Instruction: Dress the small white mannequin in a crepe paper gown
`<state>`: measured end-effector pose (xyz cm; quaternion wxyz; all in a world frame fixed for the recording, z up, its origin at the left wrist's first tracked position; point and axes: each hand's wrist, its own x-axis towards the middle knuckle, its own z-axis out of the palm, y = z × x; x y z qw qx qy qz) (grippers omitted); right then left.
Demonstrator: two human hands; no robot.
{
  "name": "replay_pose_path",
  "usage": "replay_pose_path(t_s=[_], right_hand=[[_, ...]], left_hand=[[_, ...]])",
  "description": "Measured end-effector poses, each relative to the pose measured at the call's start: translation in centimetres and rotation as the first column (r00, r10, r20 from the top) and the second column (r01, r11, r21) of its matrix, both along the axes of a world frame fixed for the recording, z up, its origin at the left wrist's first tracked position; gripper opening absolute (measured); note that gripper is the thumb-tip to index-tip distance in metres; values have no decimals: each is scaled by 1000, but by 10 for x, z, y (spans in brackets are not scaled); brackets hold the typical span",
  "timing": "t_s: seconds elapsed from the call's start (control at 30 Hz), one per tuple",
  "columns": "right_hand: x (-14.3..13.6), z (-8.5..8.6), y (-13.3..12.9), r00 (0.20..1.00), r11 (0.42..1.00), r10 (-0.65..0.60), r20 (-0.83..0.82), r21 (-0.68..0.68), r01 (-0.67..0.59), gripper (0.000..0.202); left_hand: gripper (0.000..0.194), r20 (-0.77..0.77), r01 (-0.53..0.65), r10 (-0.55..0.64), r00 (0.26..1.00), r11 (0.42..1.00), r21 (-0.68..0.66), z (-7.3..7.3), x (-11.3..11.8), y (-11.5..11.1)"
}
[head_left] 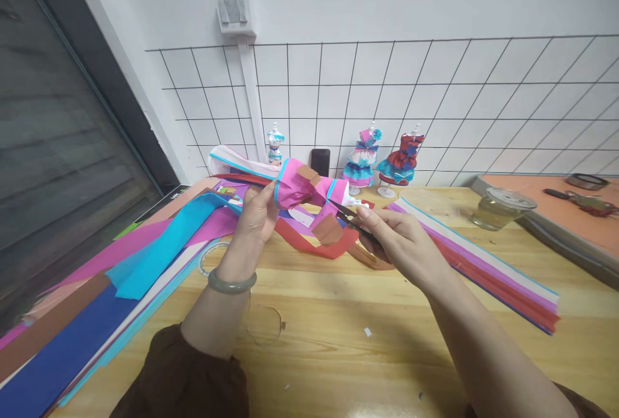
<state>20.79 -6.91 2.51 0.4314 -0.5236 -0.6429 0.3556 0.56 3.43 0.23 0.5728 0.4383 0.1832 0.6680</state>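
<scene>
My left hand (260, 211), a green bangle on its wrist, is closed around a small mannequin dressed in pink paper (294, 187). The mannequin lies sideways, its white neck end pointing right. Light blue bands cross the pink paper, and a brown paper bow sits at its middle. My right hand (394, 234) grips dark scissors (355, 223), whose tips touch the pink paper near the neck end. Whether the blades are apart is hard to make out. Below the scissors hangs a brown paper piece (327, 229). Red paper strips (314, 247) curve beneath on the table.
Long coloured paper strips (149, 257) spread across the left; more striped strips (488, 257) lie right. Dressed mini mannequins (362, 159) and a phone (320, 162) stand by the tiled wall. A lidded cup (500, 210) sits right, beside an orange mat (570, 205). A tape roll (209, 260) lies left.
</scene>
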Motion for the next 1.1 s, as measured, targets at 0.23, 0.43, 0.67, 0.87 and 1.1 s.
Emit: replay_pose_path(t_s=[0.23, 0.43, 0.67, 0.87, 1.1], right_hand=[[1, -2, 1, 1000, 1000, 13, 1, 16, -13, 54], [1, -1, 0, 1000, 1000, 2, 25, 4, -3, 54], [-1, -1, -1, 1000, 1000, -11, 26, 16, 11, 55], [0, -2, -1, 1000, 1000, -20, 22, 8, 20, 54], [-1, -2, -1, 999, 999, -31, -8, 27, 31, 52]], left_hand=[[19, 4, 23, -23, 1000, 1000, 21, 0, -1, 0], [25, 5, 18, -18, 1000, 1000, 2, 0, -3, 1], [17, 2, 27, -27, 1000, 999, 40, -2, -4, 1], [22, -4, 13, -13, 1000, 1000, 0, -4, -5, 2], [24, -15, 19, -18, 1000, 1000, 24, -3, -4, 1]])
